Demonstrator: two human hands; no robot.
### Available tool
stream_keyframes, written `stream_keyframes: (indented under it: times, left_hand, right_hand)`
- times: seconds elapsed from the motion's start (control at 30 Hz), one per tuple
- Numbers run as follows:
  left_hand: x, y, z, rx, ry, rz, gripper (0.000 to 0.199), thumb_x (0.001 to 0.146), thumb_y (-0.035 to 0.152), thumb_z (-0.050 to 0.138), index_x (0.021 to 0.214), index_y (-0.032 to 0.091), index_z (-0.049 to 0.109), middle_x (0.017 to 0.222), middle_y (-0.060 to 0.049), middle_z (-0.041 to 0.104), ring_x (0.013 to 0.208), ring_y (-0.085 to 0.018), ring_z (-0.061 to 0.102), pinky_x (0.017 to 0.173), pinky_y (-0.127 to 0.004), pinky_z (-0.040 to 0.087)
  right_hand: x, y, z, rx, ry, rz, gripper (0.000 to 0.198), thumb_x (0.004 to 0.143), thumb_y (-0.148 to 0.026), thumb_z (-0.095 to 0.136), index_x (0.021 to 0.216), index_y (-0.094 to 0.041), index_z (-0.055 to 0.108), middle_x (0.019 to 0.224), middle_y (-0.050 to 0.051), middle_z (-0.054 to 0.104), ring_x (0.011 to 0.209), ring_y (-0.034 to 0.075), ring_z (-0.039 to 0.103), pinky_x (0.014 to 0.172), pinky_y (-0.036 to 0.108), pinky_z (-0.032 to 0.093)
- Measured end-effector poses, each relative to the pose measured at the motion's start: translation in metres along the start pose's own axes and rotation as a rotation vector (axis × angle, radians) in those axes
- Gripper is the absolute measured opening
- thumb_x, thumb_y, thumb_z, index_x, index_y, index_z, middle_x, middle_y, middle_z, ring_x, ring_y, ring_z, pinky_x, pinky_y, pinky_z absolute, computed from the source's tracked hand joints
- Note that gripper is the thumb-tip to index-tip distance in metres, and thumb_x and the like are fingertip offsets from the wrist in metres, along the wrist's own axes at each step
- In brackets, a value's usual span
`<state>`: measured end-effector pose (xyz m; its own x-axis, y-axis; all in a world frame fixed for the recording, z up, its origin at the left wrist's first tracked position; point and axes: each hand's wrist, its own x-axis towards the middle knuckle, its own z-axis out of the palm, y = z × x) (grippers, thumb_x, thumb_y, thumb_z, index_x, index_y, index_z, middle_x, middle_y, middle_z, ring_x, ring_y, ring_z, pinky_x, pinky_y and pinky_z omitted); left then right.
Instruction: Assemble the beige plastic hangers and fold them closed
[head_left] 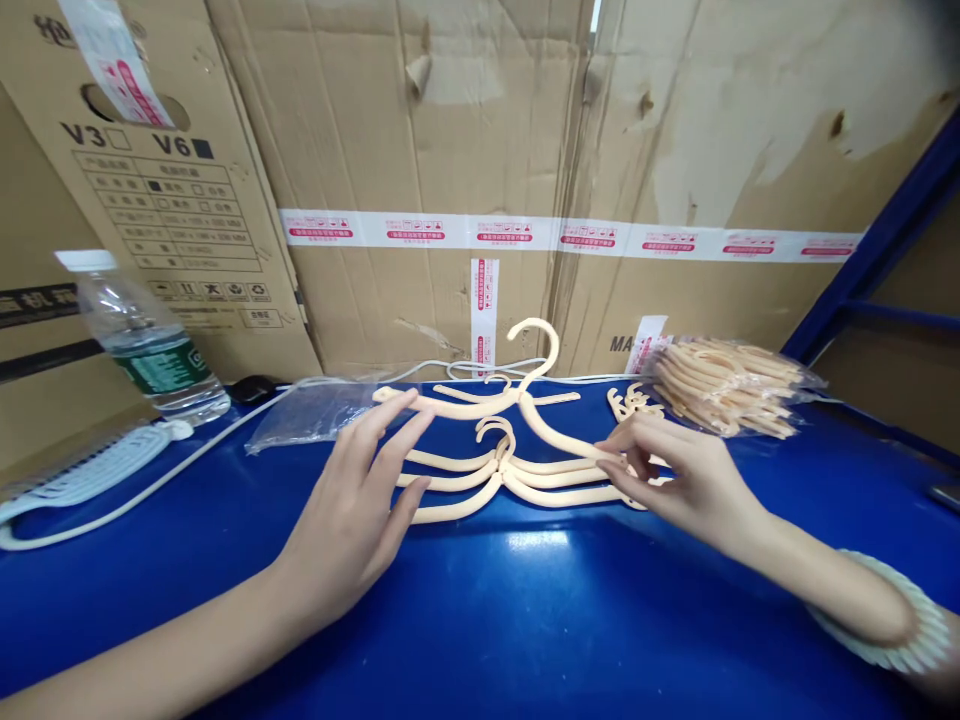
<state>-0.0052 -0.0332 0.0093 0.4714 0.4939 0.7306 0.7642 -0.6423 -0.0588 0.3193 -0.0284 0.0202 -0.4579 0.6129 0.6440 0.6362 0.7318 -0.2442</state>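
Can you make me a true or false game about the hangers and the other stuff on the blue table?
1. The hangers on the blue table are cream coloured. True.
2. The left hand is curled into a fist. False: its fingers are spread out flat, touching the hangers' left ends.
3. A water bottle stands at the far left. True.
4. The right hand holds the water bottle. False: its fingers pinch the right ends of the hangers.
5. A bag full of more hangers lies at the back right. True.
6. The wall behind the table is made of bricks. False: it is cardboard boxes.
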Motion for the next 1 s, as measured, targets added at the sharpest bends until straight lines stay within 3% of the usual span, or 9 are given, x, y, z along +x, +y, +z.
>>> stream_keyframes:
  times: [0.17,0.37,0.47,0.57,0.63,0.73,0.83,1.0]
  left_hand:
    - [-0.005,-0.004,0.004,0.047,-0.06,0.007,0.037,0.097,0.017,0.049,0.133,0.02,0.049,0.124,-0.01,0.06,0.106,-0.03,0.051,0.09,-0.046,0.041]
    - [-0.007,-0.007,0.006,-0.292,-0.154,0.018,0.024,0.099,0.016,0.048,0.119,0.027,0.055,0.11,0.001,0.068,0.095,-0.018,0.06,0.083,-0.031,0.044]
    - [-0.005,-0.006,0.005,-0.398,-0.191,-0.065,0.024,0.1,0.02,0.045,0.119,0.03,0.055,0.115,0.003,0.067,0.102,-0.015,0.061,0.089,-0.026,0.045]
    - [-0.005,-0.003,0.006,-0.454,-0.222,-0.121,0.023,0.1,0.023,0.043,0.116,0.03,0.057,0.118,0.002,0.066,0.106,-0.016,0.062,0.092,-0.025,0.046]
    - [-0.006,-0.002,0.007,-0.453,-0.215,-0.135,0.022,0.1,0.024,0.043,0.115,0.031,0.057,0.116,0.002,0.066,0.103,-0.016,0.064,0.09,-0.025,0.047]
    - [-0.01,-0.002,0.01,-0.439,-0.208,-0.163,0.02,0.099,0.026,0.044,0.113,0.029,0.058,0.113,0.0,0.068,0.1,-0.017,0.065,0.086,-0.025,0.05]
    - [-0.013,-0.003,0.013,-0.438,-0.216,-0.196,0.02,0.099,0.03,0.044,0.112,0.027,0.059,0.112,-0.001,0.068,0.099,-0.019,0.065,0.081,-0.026,0.051]
    - [-0.012,-0.001,0.013,-0.464,-0.234,-0.215,0.021,0.099,0.031,0.044,0.113,0.029,0.06,0.113,0.0,0.068,0.101,-0.018,0.064,0.081,-0.024,0.049]
  right_hand:
    - [-0.009,-0.004,0.008,0.048,-0.056,-0.028,0.009,0.092,-0.015,0.056,0.083,-0.019,0.056,0.077,0.002,0.057,0.061,0.011,0.051,0.053,0.023,0.041]
    - [-0.005,0.0,0.005,0.107,-0.099,-0.035,0.006,0.093,-0.017,0.056,0.087,-0.019,0.059,0.085,0.004,0.061,0.062,0.01,0.052,0.054,0.023,0.043]
    - [0.002,0.019,-0.012,0.112,-0.044,0.054,0.01,0.092,-0.027,0.058,0.088,-0.019,0.062,0.09,0.006,0.065,0.071,0.014,0.06,0.06,0.026,0.048]
    - [0.002,0.062,-0.033,-0.033,0.041,0.231,0.019,0.092,-0.034,0.055,0.091,-0.018,0.065,0.083,0.007,0.068,0.067,0.018,0.062,0.058,0.029,0.051]
    - [-0.002,0.092,-0.045,-0.256,-0.078,0.217,0.021,0.09,-0.032,0.054,0.091,-0.017,0.068,0.078,0.008,0.069,0.061,0.019,0.061,0.056,0.032,0.051]
    - [-0.009,0.118,-0.052,-0.405,-0.232,0.14,0.02,0.086,-0.024,0.052,0.091,-0.017,0.071,0.087,0.011,0.071,0.077,0.026,0.066,0.069,0.039,0.053]
    - [-0.01,0.118,-0.047,-0.414,-0.281,0.101,0.025,0.089,-0.021,0.048,0.094,-0.017,0.072,0.097,0.012,0.071,0.09,0.027,0.066,0.081,0.039,0.052]
    - [-0.005,0.105,-0.026,-0.49,-0.317,0.097,0.029,0.094,-0.028,0.049,0.107,-0.014,0.07,0.1,0.014,0.068,0.092,0.028,0.062,0.079,0.039,0.051]
